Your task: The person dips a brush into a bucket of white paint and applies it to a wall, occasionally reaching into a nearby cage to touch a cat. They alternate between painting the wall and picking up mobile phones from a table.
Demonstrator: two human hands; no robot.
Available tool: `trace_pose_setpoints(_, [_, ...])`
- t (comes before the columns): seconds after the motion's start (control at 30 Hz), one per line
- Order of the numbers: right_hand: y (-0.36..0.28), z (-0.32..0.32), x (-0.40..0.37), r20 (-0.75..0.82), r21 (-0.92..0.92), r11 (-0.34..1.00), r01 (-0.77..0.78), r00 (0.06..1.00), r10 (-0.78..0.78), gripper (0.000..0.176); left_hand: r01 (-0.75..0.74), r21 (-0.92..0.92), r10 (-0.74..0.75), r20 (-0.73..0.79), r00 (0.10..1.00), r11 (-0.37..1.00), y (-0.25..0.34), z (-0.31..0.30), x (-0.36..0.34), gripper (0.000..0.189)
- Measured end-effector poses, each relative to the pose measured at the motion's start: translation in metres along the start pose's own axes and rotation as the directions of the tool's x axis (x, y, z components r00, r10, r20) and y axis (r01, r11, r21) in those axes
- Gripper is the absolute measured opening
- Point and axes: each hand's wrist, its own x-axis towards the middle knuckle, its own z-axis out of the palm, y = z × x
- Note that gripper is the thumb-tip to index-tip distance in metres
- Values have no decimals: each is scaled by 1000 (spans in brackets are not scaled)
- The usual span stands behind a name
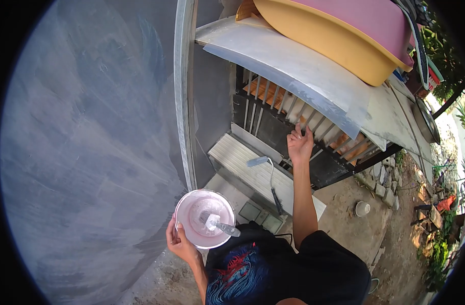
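My left hand (180, 244) grips the rim of a white bucket (184, 231) at the lower middle. Inside the bucket a brush or scraper with a grey handle (226, 228) leans on the rim, with whitish material around its head. My right hand (300, 142) is raised to the bars (319, 124) of a dark cage, fingers bent and partly apart, holding nothing visible. Behind the bars lies something with orange and white fur (293, 108), only partly seen. A paint roller (258, 161) rests on the ribbed pale panel (242, 155) below the cage.
A grey wall (90, 152) with a metal-edged post (184, 101) fills the left. Yellow (334, 46) and pink (365, 20) tubs sit on the sheet (293, 56) over the cage. A small white tub (362, 208) and stone blocks (382, 183) are on the ground at right.
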Motion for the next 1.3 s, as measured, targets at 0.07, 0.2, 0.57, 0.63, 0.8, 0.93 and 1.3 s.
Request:
trace_pose_setpoints(0.07, [0, 10, -5, -35, 50, 998, 32, 999, -31, 18, -1, 3, 1, -11, 1000, 1000, -1, -2, 0, 30])
trace_pose_setpoints(0.2, [-3, 3, -1, 49, 159, 987, -1, 999, -7, 15, -15, 13, 16, -24, 1000, 1000, 1, -5, -2, 31])
trace_pose_setpoints(0.57, [-7, 2, -1, 34, 181, 983, -30, 999, 24, 16, 12, 26, -11, -41, 999, 1000, 4, -5, -5, 31])
trace_pose_setpoints(0.63, [-6, 1, -1, 28, 172, 985, -20, 999, 15, 17, 8, 6, -8, -37, 999, 1000, 2, -6, -3, 31])
trace_pose_setpoints(0.8, [-10, -4, 0, 127, 259, 965, -47, 992, 14, 23, 10, 16, -9, -30, 1000, 1000, 3, -8, -1, 31])
trace_pose_setpoints(0.93, [-7, 2, -3, 69, 212, 977, -15, 998, 1, 28, 7, 3, -7, -21, 1000, 1000, 1, -10, 3, 31])
trace_pose_setpoints(1.3, [31, 0, -100, -205, -650, 750, -121, 978, -20, 47, 57, -42, -55, 53, 997, 997, -7, -19, 43, 30])
